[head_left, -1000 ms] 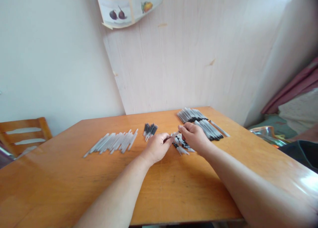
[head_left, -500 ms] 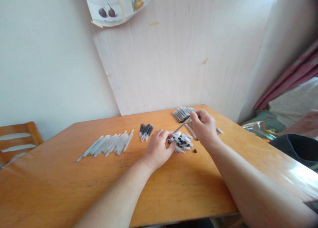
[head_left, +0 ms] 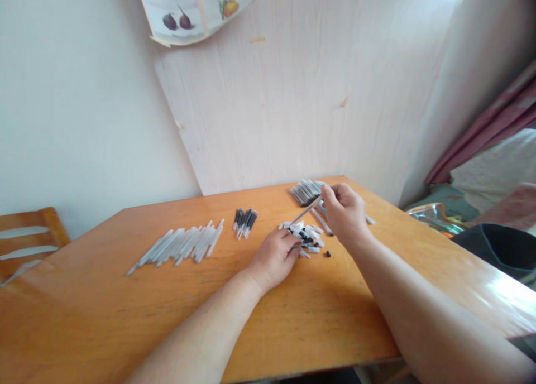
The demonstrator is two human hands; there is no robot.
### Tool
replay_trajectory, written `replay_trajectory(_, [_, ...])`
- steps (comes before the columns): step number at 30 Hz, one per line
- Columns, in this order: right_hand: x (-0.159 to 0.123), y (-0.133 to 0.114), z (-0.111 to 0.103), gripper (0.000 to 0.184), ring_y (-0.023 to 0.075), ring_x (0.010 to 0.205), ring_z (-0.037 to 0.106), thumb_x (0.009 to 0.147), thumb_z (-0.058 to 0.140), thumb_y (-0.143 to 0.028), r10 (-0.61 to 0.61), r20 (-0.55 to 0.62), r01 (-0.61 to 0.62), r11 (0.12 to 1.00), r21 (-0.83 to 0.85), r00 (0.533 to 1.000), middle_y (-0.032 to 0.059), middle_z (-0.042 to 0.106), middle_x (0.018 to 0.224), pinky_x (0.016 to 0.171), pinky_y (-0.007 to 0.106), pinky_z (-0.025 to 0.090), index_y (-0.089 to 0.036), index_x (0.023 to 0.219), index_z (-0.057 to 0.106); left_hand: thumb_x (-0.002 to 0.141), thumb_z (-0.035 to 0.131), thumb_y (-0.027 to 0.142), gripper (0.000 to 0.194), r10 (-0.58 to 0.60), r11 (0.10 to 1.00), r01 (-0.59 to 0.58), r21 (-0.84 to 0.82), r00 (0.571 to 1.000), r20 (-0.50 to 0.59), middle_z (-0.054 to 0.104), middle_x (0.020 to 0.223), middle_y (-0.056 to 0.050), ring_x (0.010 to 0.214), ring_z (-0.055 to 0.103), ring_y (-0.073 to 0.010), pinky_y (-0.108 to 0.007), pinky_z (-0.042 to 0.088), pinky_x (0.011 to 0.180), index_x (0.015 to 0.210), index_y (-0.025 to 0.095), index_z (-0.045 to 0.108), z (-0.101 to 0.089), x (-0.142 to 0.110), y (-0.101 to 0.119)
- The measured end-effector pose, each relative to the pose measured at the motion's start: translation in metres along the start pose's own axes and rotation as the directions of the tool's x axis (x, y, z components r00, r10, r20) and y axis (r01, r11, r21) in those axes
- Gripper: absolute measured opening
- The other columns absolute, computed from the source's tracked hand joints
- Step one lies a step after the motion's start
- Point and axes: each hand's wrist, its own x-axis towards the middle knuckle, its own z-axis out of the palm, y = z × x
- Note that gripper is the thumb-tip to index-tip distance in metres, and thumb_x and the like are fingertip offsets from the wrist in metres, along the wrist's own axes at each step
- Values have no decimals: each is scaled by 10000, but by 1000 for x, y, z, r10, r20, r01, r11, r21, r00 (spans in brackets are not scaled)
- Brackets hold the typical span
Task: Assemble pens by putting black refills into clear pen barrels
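Here, we pinch one end of a pen [head_left: 306, 210] between the thumb and curled fingers of our right hand [head_left: 344, 211], and it slants down leftward with its far tip over the pile of caps [head_left: 312, 240] on the table [head_left: 301, 328]. Our left hand [head_left: 274, 261] sits at the pile's near left edge with its fingers half bent among the caps, though we cannot tell whether it grips one. Farther left we have pale tubes [head_left: 184, 244], then dark refills [head_left: 246, 221] nearer the caps, and a stack [head_left: 305, 192] behind.
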Motion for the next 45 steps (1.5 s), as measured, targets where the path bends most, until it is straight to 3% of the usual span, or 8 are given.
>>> replay_trajectory(5, [0,2,-1,354,130,570,476,874,494,-482,-4,-27,5,999,48,1000,-9,554,590,547,247,344,-186,695,570,915,503,268,172,-220,973,205,-105,962,-162,699,978,-59,915,642,-181,-306,489,821,984,207,648,-4,1,-6])
replay_trajectory(10, [-1,1,-1,348,125,567,466,871,503,-474,-5,-32,7,998,64,999,-13,545,589,546,245,345,-187,684,561,882,557,274,142,-331,926,282,-250,925,-187,726,949,-60,878,671,-175,-293,512,790,943,194,657,-2,2,-19])
replay_trajectory(21, [-9,3,7,379,126,525,456,877,486,-514,-7,94,1,998,63,996,-12,533,545,512,242,333,-194,685,550,882,549,254,164,-313,923,269,-276,941,-127,727,1014,-51,936,674,-174,-282,519,820,989,214,667,-2,1,-16])
replay_trajectory(29, [-11,0,7,374,112,466,529,848,514,-542,110,257,-153,976,155,960,12,623,601,457,219,379,-183,756,566,872,547,220,144,-305,939,273,-208,942,-139,727,968,-54,926,664,-188,-309,514,819,931,200,677,-5,2,-14])
replay_trajectory(35, [-10,1,7,366,124,452,560,827,534,-534,191,302,-255,948,188,934,29,635,600,384,204,382,-180,741,561,874,555,211,134,-282,953,252,-167,941,-186,722,947,-52,906,657,-181,-309,504,822,930,198,676,-6,2,-9])
replay_trajectory(45, [-8,1,7,344,115,429,566,826,528,-502,196,321,-256,954,157,927,28,632,575,348,179,348,-172,739,569,883,540,178,133,-228,974,223,-50,955,-187,708,961,-63,937,642,-184,-321,490,855,939,187,660,-4,0,-4])
